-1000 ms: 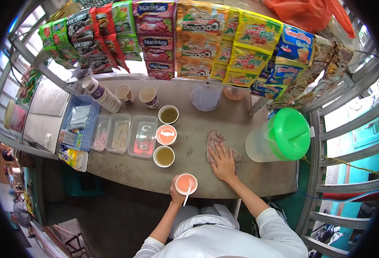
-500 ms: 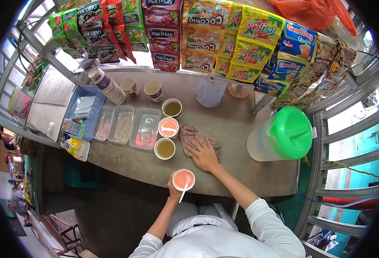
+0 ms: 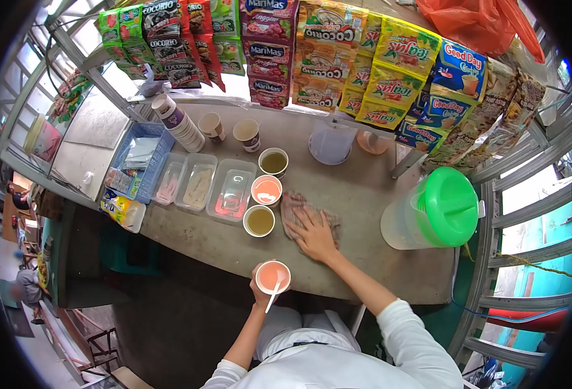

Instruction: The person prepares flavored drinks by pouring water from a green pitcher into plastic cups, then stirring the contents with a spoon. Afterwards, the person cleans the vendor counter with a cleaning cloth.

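Observation:
My left hand [image 3: 258, 295] holds a cup of pink drink [image 3: 273, 277] with a white spoon [image 3: 271, 299] in it, just off the counter's near edge. Flat on a crumpled cloth [image 3: 299, 214] lies my right hand [image 3: 313, 235], pressing it onto the worn counter [image 3: 363, 201]. To the left of the cloth stand three filled cups: a greenish one [image 3: 259, 220], a pink one [image 3: 266, 190] and another greenish one [image 3: 273, 162].
Three clear lidded tubs [image 3: 213, 190] and a blue basket [image 3: 137, 162] line the counter's left. Stacked paper cups [image 3: 177, 123] stand at the back. A jug with a green lid [image 3: 436, 209] is at the right. Drink sachets [image 3: 325, 58] hang overhead.
My right hand slid the cloth leftward across the counter, toward the row of cups. The left hand kept holding the pink cup.

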### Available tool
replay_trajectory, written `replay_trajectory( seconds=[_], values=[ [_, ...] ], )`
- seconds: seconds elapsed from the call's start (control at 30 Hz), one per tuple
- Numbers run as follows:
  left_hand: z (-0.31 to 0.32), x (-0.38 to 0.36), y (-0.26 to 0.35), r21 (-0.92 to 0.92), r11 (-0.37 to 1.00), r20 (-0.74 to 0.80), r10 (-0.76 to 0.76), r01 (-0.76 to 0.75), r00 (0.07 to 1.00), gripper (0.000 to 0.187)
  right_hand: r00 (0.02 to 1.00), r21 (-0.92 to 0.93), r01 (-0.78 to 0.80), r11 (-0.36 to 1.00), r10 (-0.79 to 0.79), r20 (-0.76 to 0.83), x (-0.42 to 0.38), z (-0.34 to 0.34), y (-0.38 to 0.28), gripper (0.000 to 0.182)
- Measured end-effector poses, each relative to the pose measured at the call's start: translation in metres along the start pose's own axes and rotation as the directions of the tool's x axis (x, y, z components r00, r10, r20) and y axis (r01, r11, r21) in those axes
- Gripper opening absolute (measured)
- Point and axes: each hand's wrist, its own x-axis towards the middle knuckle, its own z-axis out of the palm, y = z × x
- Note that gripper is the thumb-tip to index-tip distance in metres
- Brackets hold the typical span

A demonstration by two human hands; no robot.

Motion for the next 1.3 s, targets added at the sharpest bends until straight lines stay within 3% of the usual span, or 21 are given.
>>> replay_trajectory(
  seconds=[0.07,0.27,0.37,0.57,0.67,0.73,0.87,0.93,1.07,1.13,1.3],
  values=[
    [-0.003,0.002,0.005,0.017,1.000,-0.011,0.005,-0.005,1.000,0.067,0.994,0.041,0.079,0.996,-0.081,0.067,-0.021,-0.011,0.010,0.058],
    [-0.008,0.006,0.017,0.025,0.997,-0.048,0.075,-0.074,0.996,0.066,0.955,-0.047,-0.279,0.959,0.272,-0.114,0.014,-0.004,0.020,0.058],
    [-0.008,0.002,0.019,0.014,0.998,-0.083,0.066,-0.065,0.994,0.067,0.937,-0.077,-0.328,0.941,0.315,-0.150,0.029,0.014,-0.003,0.058],
    [-0.012,-0.001,0.021,0.071,0.996,-0.046,0.059,-0.056,0.997,0.068,0.999,0.038,-0.026,0.999,0.024,0.046,-0.034,0.004,-0.044,0.059],
    [-0.013,0.000,0.019,0.010,0.998,-0.078,0.065,-0.065,0.995,0.068,0.993,-0.042,-0.086,0.995,0.089,0.073,-0.052,-0.012,-0.015,0.060],
    [-0.014,0.001,0.021,-0.035,0.997,-0.108,0.060,-0.065,0.992,0.067,0.975,-0.057,-0.223,0.973,0.223,-0.004,-0.041,-0.015,-0.001,0.060],
    [-0.024,0.001,0.024,0.170,0.980,-0.034,0.110,-0.103,0.993,0.068,0.910,-0.073,-0.404,0.912,0.392,-0.137,-0.011,0.003,-0.016,0.060],
    [-0.025,-0.001,0.023,0.230,0.964,-0.031,0.144,-0.133,0.989,0.068,0.944,-0.055,-0.329,0.943,0.326,-0.060,-0.012,0.012,-0.047,0.060],
    [-0.025,-0.001,0.028,0.092,0.991,-0.092,0.106,-0.098,0.990,0.072,0.994,0.019,-0.092,0.996,0.091,0.056,-0.054,0.010,-0.084,0.061],
    [-0.027,-0.004,0.029,0.027,0.997,-0.109,0.076,-0.074,0.991,0.073,0.995,0.029,-0.019,0.999,0.016,0.099,-0.077,-0.002,-0.081,0.062],
    [-0.037,-0.012,0.026,0.085,0.994,-0.108,0.084,-0.075,0.991,0.074,0.977,0.072,0.146,0.987,-0.155,0.146,-0.075,-0.009,-0.079,0.063]
  ],
)
